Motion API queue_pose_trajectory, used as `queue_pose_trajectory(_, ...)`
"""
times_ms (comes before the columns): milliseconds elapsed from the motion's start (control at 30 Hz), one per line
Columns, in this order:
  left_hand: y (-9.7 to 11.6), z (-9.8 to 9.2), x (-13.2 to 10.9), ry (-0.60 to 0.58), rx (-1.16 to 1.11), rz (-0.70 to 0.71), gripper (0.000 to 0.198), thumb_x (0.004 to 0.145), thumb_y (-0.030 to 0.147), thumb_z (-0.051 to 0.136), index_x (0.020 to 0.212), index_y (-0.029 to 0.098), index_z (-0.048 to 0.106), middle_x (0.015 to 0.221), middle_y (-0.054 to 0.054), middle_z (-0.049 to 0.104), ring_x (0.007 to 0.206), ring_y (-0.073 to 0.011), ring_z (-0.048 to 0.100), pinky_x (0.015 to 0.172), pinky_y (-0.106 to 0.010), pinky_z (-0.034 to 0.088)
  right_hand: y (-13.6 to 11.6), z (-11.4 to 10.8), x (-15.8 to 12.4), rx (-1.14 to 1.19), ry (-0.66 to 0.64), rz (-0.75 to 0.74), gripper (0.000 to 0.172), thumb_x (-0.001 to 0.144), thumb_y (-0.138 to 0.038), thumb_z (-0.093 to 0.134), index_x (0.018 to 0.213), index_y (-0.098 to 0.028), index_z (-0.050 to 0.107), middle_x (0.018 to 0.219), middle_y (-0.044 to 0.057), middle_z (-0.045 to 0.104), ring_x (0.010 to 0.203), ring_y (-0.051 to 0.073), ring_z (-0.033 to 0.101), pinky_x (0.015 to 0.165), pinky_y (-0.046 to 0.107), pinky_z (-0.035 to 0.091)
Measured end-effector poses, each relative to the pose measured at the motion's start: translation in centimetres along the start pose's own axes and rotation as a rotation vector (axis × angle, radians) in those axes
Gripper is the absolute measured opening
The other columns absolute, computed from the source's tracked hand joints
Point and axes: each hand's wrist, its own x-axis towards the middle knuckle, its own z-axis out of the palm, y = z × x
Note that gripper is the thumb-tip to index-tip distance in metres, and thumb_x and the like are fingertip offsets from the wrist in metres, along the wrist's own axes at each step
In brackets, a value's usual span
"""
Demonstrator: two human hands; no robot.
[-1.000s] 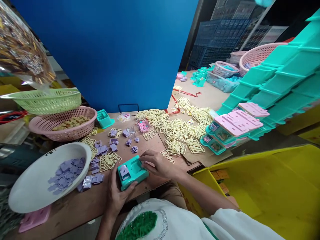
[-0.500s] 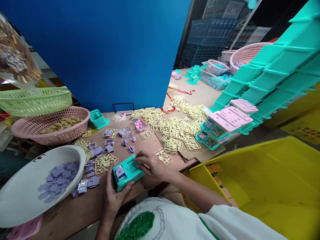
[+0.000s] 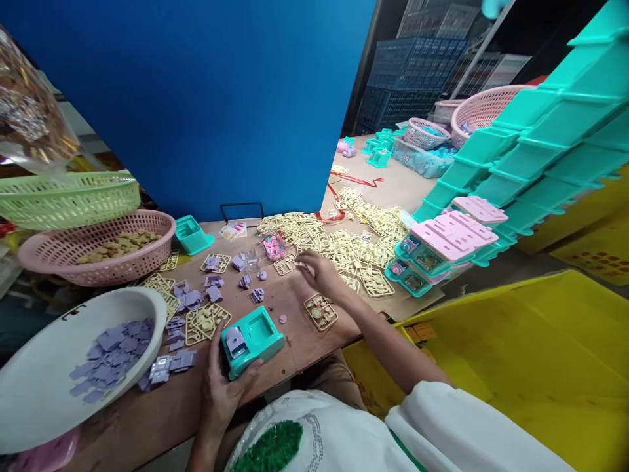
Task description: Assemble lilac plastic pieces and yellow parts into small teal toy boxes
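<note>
Change of state: half a second ago the right hand (image 3: pixel 322 272) rested on the top face of the teal housing (image 3: pixel 253 337); it has now left the housing and is extended forward over the worktop (image 3: pixel 289 295), at the near edge of the heap of yellow sprue frames (image 3: pixel 363 252). A small pink disc (image 3: pixel 282 319), not visible on the bare board in the earlier view, now lies just beside the housing's right corner. Consequence, as a judgement: the housing is now supported by one hand only, and the work on its open recess is paused while the right hand is among the loose parts. Pose, left hand (image 3: pixel 222 387): palm up from the near edge of the worktop, thumb and fingers clamped on the housing's front end, keeping it tilted on the board with the recess facing up. Pose, right hand: forearm stretched diagonally away from the body, palm down, fingers loosely apart and slightly curled; nothing is seen gripped in them. One separate sprue frame (image 3: pixel 320 312) lies between the forearm and the housing. To the left, a white bowl (image 3: pixel 29 406) carries lilac plates (image 3: pixel 111 351), with more scattered near the left hand.
</note>
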Motion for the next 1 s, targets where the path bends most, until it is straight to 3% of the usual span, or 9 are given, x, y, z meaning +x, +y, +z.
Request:
queue_pose_trajectory(100,0.0,0.1,0.0,0.016,0.010,0.019,0.105,0.076,0.058,0.092,0.164,0.027,0.045,0.155,-0.017,0.062,0.146,-0.0385,0.061,0.112,-0.046,0.062,4.1,-1.2,2.9,-0.107,-0.003,0.108,0.030,0.094,-0.016,0.075,0.124,-0.018,0.077,0.130,0.020,0.074,0.127,0.037,0.068,0.111,0.064,0.055)
queue_pose_trajectory(167,0.0,0.2,0.0,0.029,0.013,0.015,0.105,0.074,0.060,0.093,0.163,0.028,0.046,0.155,-0.017,0.062,0.145,-0.0387,0.062,0.112,-0.047,0.061,6.3,-1.6,4.0,-0.153,-0.027,0.146,0.029,0.087,-0.013,0.080,0.116,-0.018,0.080,0.122,0.019,0.076,0.119,0.036,0.071,0.108,0.061,0.057)
queue_pose_trajectory(267,-0.1,0.2,-0.1,0.035,0.012,-0.003,0.107,0.073,0.061,0.094,0.163,0.029,0.046,0.155,-0.017,0.061,0.145,-0.0388,0.062,0.112,-0.047,0.061,8.9,-2.6,4.8,-0.194,0.004,0.196,0.030,0.091,-0.018,0.075,0.120,-0.017,0.080,0.127,0.019,0.073,0.111,0.032,0.073,0.104,0.054,0.061)
queue_pose_trajectory(433,-0.2,0.0,-0.2,-0.002,0.016,-0.039,0.107,0.073,0.059,0.094,0.163,0.028,0.046,0.155,-0.017,0.062,0.145,-0.0383,0.062,0.108,-0.044,0.064,12.7,-5.7,5.2,-0.273,0.138,0.331,0.054,0.095,-0.044,0.076,0.139,-0.013,0.071,0.140,0.024,0.064,0.128,0.041,0.065,0.112,0.063,0.054)
queue_pose_trajectory(567,1.0,0.1,-0.1,-0.013,0.024,-0.027,0.103,0.077,0.058,0.091,0.164,0.027,0.045,0.155,-0.017,0.061,0.143,-0.0385,0.063,0.108,-0.045,0.064,13.2,-5.8,4.9,-0.294,0.058,0.301,0.055,0.088,-0.051,0.085,0.131,-0.018,0.076,0.143,0.022,0.065,0.134,0.040,0.061,0.116,0.060,0.050)
queue_pose_trajectory(700,2.7,0.4,-0.2,0.006,0.028,-0.039,0.105,0.076,0.063,0.090,0.164,0.030,0.043,0.157,-0.015,0.059,0.153,-0.0419,0.053,0.121,-0.054,0.054,12.4,-4.3,4.9,-0.282,-0.056,0.256,0.029,0.087,-0.039,0.085,0.107,-0.019,0.081,0.118,0.015,0.078,0.109,0.028,0.071,0.099,0.038,0.056)
queue_pose_trajectory(767,3.1,0.5,-0.2,0.013,0.020,-0.054,0.107,0.075,0.066,0.089,0.164,0.030,0.043,0.157,-0.015,0.059,0.154,-0.0426,0.051,0.123,-0.056,0.052,12.4,-4.4,5.3,-0.294,-0.034,0.289,0.019,0.094,-0.034,0.075,0.096,-0.016,0.080,0.099,0.014,0.079,0.091,0.024,0.070,0.087,0.033,0.054)
queue_pose_trajectory(867,3.3,0.6,-0.1,0.021,0.013,-0.070,0.107,0.073,0.067,0.090,0.163,0.030,0.045,0.156,-0.015,0.059,0.151,-0.0425,0.054,0.121,-0.056,0.053,13.1,-6.0,5.8,-0.307,0.072,0.370,0.031,0.103,-0.030,0.054,0.087,-0.015,0.075,0.079,0.011,0.074,0.072,0.021,0.061,0.075,0.031,0.048)
queue_pose_trajectory(1000,3.3,0.7,0.0,0.024,0.001,-0.043,0.106,0.072,0.066,0.091,0.161,0.031,0.047,0.155,-0.013,0.060,0.150,-0.0411,0.055,0.122,-0.053,0.054,14.4,-8.4,5.7,-0.294,0.204,0.456,0.032,0.104,-0.028,0.047,0.087,-0.016,0.071,0.075,0.009,0.070,0.068,0.019,0.056,0.071,0.031,0.042)
